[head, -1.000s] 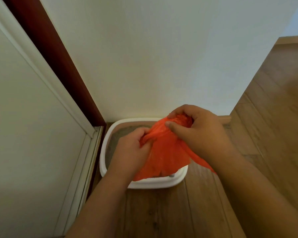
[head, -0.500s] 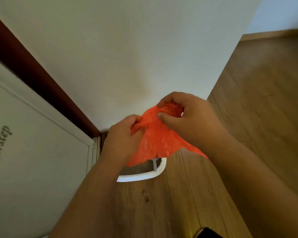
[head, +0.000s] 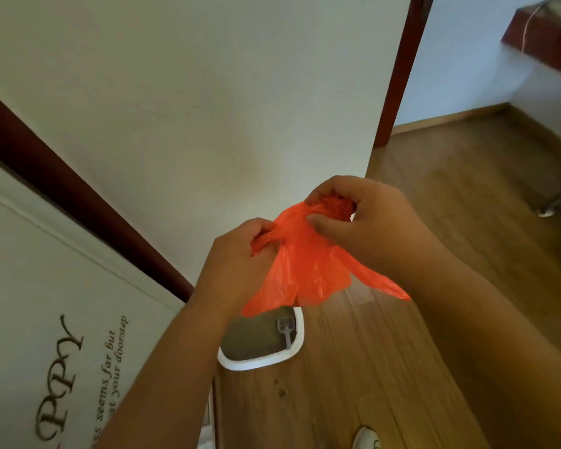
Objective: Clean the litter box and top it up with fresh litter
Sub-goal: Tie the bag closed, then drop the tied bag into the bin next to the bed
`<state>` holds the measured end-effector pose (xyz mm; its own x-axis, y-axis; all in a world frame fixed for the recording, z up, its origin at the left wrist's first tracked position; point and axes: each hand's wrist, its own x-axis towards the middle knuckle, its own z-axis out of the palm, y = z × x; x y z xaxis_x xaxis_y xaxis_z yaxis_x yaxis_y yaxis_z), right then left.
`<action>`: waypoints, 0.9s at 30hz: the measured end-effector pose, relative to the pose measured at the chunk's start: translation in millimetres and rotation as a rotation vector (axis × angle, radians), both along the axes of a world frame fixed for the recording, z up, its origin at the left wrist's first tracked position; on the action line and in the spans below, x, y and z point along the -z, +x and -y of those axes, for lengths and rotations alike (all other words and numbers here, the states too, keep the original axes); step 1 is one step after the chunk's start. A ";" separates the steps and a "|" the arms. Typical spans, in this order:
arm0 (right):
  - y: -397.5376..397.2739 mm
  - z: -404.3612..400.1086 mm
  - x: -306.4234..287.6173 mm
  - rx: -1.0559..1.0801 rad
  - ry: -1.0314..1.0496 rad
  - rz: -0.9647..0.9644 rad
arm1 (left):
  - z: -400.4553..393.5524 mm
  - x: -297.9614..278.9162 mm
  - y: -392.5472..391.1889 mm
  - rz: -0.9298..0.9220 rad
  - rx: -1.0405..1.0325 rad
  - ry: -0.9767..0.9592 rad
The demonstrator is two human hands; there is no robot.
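The litter box [head: 297, 346], a white-rimmed tray, sits on the wooden floor [head: 353, 384] down in the corner where the white wall [head: 208, 92] meets the white door [head: 30, 270]. Most of it is hidden behind the person's arms and the bag; only its near end shows, with grey litter [head: 250, 338] inside. A small grey scoop [head: 285, 330] lies in that litter, its handle reaching toward the near rim.

Above the box, held up in the air, is a thin orange plastic bag [head: 308, 267]. Both hands are on its upper edge. The left hand [head: 237, 264] has its fingers curled tight round one bunched corner of the plastic. The right hand [head: 366, 222] grips the other side, thumb pressed across the film and fingers folded over a crumpled wad of it. The rest of the bag hangs slack between and below the hands, and one loose flap trails off under the right forearm.

The door carries dark lettering [head: 110, 361], partly readable as "seems far but" and "your doorstep". A dark red door frame [head: 78, 196] runs between door and wall. Farther right, another red frame [head: 399, 72] stands at an opening into a further room.
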<state>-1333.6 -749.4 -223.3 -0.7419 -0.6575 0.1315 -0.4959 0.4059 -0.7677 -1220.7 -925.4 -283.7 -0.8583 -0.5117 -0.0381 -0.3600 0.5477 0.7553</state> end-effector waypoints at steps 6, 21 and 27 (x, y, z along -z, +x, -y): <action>-3.3 -52.9 -53.8 0.030 -0.004 -0.096 | -45.2 -52.4 -7.6 -0.073 0.045 -0.059; 62.0 -118.4 -93.6 0.426 0.143 -0.196 | -84.7 -78.4 -36.6 -0.106 0.489 -0.092; 114.0 -135.0 -84.1 0.666 0.154 -0.136 | -98.7 -70.1 -38.0 -0.134 0.756 -0.105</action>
<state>-1219.6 -614.4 -139.2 -0.9773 -0.0866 0.1934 -0.1908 0.7564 -0.6256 -1258.7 -826.8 -213.6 -0.9696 0.2202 0.1072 0.2313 0.6792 0.6966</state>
